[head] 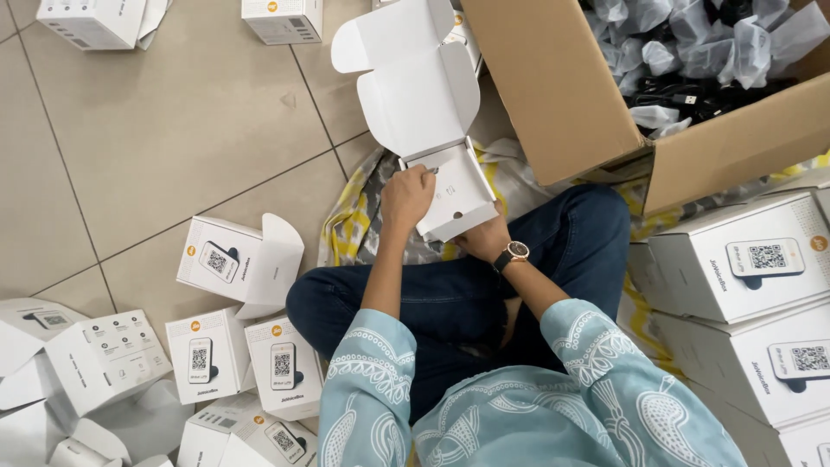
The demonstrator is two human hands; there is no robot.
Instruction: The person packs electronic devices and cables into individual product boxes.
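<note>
The open white carton sat over the lap; the left hand pinched its inner flap, the right hand gripped underneath, fingers perhaps curled. Light, creasable cardboard, best held by edges.

right hand mostly behind open white box | left fingers curled, tips hidden

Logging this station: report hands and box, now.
Left hand fingers inside open white box. Right hand props box from beneath. Cardboard carton close alongside, not blocking.
</note>
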